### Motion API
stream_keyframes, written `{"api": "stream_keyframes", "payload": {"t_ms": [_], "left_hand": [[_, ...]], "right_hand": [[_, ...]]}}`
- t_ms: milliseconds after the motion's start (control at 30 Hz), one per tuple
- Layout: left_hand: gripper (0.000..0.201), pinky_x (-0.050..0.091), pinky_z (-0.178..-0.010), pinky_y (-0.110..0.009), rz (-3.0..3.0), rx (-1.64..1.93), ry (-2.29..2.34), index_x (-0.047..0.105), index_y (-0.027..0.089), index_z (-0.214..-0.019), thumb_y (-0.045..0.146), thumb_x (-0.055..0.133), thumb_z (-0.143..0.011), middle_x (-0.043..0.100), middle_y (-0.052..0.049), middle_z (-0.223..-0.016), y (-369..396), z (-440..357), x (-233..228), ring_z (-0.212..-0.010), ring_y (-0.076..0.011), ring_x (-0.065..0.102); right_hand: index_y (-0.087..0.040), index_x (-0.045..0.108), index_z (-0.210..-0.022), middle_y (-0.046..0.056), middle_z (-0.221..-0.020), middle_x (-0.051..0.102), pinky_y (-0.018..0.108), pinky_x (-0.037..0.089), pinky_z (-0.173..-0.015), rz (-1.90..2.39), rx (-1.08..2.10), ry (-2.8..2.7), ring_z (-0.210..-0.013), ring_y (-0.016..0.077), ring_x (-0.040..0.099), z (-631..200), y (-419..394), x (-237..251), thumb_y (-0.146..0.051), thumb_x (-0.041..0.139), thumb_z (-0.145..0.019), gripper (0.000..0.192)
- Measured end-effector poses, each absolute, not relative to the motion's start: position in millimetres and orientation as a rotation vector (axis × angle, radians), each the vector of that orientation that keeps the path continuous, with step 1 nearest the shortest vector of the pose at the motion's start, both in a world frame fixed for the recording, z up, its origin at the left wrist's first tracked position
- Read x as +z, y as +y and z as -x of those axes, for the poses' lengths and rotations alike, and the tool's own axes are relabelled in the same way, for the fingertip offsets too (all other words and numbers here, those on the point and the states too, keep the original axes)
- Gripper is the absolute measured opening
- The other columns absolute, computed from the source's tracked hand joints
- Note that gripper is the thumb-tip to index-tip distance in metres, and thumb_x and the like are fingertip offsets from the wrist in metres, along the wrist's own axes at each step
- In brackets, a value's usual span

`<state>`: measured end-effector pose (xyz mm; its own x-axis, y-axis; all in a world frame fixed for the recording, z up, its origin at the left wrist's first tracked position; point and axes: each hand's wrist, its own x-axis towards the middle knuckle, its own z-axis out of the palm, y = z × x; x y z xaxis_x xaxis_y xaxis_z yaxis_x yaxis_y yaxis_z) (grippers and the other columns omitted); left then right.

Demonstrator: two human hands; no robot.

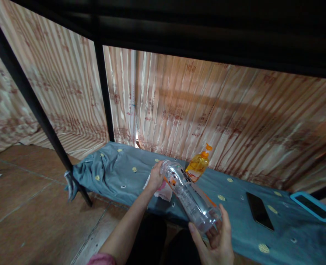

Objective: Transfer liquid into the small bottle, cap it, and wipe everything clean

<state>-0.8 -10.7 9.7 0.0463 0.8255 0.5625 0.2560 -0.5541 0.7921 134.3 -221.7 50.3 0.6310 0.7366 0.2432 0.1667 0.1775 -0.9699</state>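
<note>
A clear plastic bottle [189,194] lies slanted between my two hands above the edge of a bed. My right hand [216,237] cups its base from below. My left hand [156,176] grips the bottle's neck end, with a pink-and-white cloth [165,191] just under that hand. An orange pump bottle [198,164] stands upright on the grey-blue sheet [118,173] just behind the clear bottle, next to the curtain.
A black phone [259,211] lies on the sheet to the right, and a tablet in a blue case [313,207] beyond it. A striped curtain [220,110] hangs behind. Black bed-frame posts [103,81] rise at left. Brown tiled floor [27,206] spreads lower left.
</note>
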Motion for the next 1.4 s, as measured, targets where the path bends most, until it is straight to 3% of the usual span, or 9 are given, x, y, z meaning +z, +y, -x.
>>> {"api": "stream_keyframes", "payload": {"t_ms": [400,533,1100,1267,1400], "left_hand": [[0.031,0.048,-0.098,-0.040,-1.844,1.529,1.101,0.063,0.018,-0.111,0.018,0.054,-0.081,0.070,-0.009,-0.111,-11.7,-0.4,9.0,-0.106,-0.0248,0.063],[0.029,0.048,-0.098,-0.040,-1.860,1.525,1.124,0.064,0.019,-0.108,0.019,0.053,-0.081,0.071,-0.008,-0.108,-12.2,-2.2,8.2,-0.105,-0.0246,0.063],[0.030,0.047,-0.099,-0.043,-1.881,1.524,1.082,0.062,0.017,-0.110,0.017,0.050,-0.083,0.069,-0.011,-0.111,-12.3,0.7,5.8,-0.107,-0.0259,0.062],[0.030,0.045,-0.101,-0.044,-1.868,1.532,1.063,0.062,0.016,-0.113,0.023,0.050,-0.087,0.068,-0.012,-0.114,-10.8,-0.7,2.2,-0.110,-0.0269,0.061],[0.028,0.045,-0.100,-0.044,-1.868,1.538,1.066,0.062,0.017,-0.112,0.025,0.049,-0.089,0.069,-0.012,-0.112,-11.7,-2.0,2.5,-0.110,-0.0275,0.061]], "right_hand": [[-0.022,0.029,-0.151,0.015,-0.130,0.055,0.029,0.053,-0.082,1.363,0.484,-0.866,-0.102,0.0228,0.063,-146.0,-219.5,52.3,-0.053,0.080,-0.064,0.105],[-0.021,0.031,-0.150,0.016,-0.126,0.058,0.031,0.055,-0.074,1.382,0.439,-0.897,-0.097,0.0260,0.065,-152.0,-219.3,47.1,-0.053,0.082,-0.058,0.110],[-0.024,0.032,-0.148,0.014,-0.135,0.054,0.035,0.056,-0.082,1.297,0.518,-0.886,-0.110,0.0293,0.062,-158.2,-221.8,37.8,-0.043,0.085,-0.058,0.106],[-0.024,0.034,-0.147,0.014,-0.134,0.054,0.034,0.057,-0.076,1.361,0.521,-0.835,-0.106,0.0301,0.063,-158.5,-224.3,41.2,-0.046,0.087,-0.054,0.109],[-0.023,0.036,-0.146,0.013,-0.132,0.057,0.039,0.056,-0.082,1.398,0.510,-0.842,-0.108,0.0316,0.062,-160.3,-225.2,48.1,-0.050,0.086,-0.054,0.108]]}}
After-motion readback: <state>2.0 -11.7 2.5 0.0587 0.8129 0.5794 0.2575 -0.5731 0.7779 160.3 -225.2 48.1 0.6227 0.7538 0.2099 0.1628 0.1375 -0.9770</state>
